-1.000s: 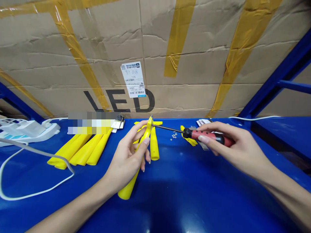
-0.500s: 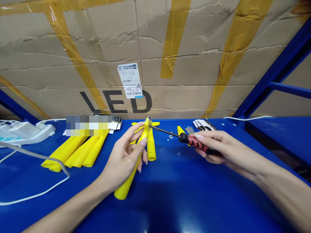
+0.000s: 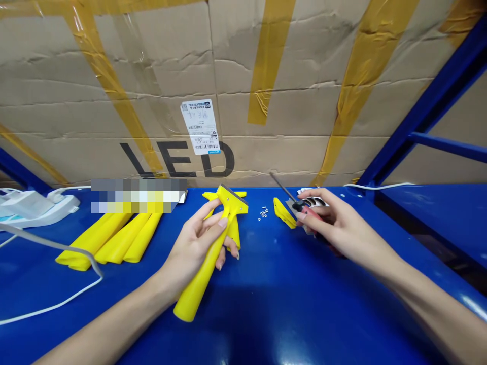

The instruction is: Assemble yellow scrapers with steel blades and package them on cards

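Screwdriver (image 3: pixel 300 205) now off yellow scraper (image 3: pixel 205 271) — R hand (image 3: pixel 338 220) tight round its part-hidden hndl, L hand (image 3: pixel 196 248) round scraper's.

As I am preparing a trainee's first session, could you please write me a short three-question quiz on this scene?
1. True or false: the left hand grips a yellow plastic scraper by its long, tapered handle.

2. What does the right hand hold?
A. The scraper
B. A red-and-black screwdriver with a slim metal shaft
C. Nothing

3. Fill the gap: the large black letters on the brown, taped cardboard box at the back read ___.

Key:
1. True
2. B
3. LED
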The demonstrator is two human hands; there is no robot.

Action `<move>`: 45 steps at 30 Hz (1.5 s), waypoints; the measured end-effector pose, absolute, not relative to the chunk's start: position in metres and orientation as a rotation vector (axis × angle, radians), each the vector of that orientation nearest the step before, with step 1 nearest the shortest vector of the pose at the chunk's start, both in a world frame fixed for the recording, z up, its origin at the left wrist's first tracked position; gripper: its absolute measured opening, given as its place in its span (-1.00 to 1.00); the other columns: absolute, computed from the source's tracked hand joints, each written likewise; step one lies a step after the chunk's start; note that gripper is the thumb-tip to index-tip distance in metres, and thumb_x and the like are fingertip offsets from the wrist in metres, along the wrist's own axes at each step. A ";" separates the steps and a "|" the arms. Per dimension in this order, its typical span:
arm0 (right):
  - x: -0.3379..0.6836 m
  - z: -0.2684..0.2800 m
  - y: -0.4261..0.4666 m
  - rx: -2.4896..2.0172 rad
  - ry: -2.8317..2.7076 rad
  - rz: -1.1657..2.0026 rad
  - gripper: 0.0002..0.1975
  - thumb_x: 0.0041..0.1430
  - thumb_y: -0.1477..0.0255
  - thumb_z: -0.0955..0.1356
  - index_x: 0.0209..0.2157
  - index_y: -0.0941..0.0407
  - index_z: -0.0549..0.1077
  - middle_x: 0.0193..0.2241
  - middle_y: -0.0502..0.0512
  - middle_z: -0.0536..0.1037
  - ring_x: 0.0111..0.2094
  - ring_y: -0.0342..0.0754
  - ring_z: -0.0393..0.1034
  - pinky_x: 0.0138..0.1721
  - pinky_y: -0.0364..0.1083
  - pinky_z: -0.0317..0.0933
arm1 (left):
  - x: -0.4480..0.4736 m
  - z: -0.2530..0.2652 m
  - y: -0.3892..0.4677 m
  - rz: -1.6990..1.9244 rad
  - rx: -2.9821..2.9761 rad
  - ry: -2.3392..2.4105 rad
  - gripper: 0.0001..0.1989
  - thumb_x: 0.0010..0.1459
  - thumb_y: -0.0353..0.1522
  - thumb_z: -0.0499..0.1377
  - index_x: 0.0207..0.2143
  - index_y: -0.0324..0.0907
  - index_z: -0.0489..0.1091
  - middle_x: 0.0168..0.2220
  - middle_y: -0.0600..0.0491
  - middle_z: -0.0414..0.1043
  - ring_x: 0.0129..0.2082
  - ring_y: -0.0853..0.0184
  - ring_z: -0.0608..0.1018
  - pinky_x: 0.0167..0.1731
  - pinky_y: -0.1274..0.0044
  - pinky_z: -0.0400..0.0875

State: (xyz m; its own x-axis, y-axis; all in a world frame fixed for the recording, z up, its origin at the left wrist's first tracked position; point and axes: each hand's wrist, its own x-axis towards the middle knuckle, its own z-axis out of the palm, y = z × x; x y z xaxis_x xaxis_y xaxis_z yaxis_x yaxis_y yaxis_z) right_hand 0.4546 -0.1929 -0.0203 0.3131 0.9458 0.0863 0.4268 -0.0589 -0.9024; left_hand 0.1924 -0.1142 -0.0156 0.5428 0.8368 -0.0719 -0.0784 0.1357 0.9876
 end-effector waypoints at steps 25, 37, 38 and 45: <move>0.390 -0.029 -0.193 -2.307 -1.871 -0.121 -0.60 0.38 0.38 0.21 0.08 0.02 0.58 -0.14 0.25 0.58 -0.19 0.20 0.58 -0.25 0.08 0.42 | 0.198 -0.027 -0.114 0.685 1.087 0.728 -0.10 0.10 -0.26 0.40 0.35 -0.18 -0.03 -0.37 0.03 0.56 -0.80 0.50 0.40 -0.81 0.69 0.15; 0.477 -0.013 -0.196 -2.278 -1.502 -0.427 -0.67 0.37 0.34 0.22 -0.07 0.12 0.57 -0.15 0.21 0.65 -0.07 0.20 0.52 -0.20 0.03 0.30 | 0.218 -0.013 -0.119 0.588 1.267 0.757 -0.17 0.20 -0.26 0.32 0.37 -0.12 -0.06 -0.25 -0.09 0.58 -0.51 0.20 0.67 -0.70 0.64 0.35; 0.488 -0.014 -0.196 -2.303 -1.519 -0.375 -0.67 0.32 0.35 0.25 -0.01 0.12 0.55 -0.12 0.23 0.64 -0.07 0.21 0.52 -0.20 0.03 0.29 | 0.224 -0.012 -0.119 0.569 1.271 0.742 -0.17 0.22 -0.28 0.31 0.38 -0.11 -0.09 -0.23 -0.11 0.59 -0.47 0.16 0.68 -0.67 0.62 0.38; 0.518 -0.023 -0.197 -2.378 -1.735 0.011 -0.53 0.08 0.41 0.35 0.07 0.03 0.52 -0.10 0.22 0.62 -0.14 0.20 0.52 -0.23 0.02 0.25 | 0.269 -0.001 -0.123 0.477 1.215 0.678 -0.51 0.33 -0.29 0.18 0.23 -0.19 0.15 -0.31 -0.10 0.62 -0.42 0.25 0.67 -0.49 0.58 0.47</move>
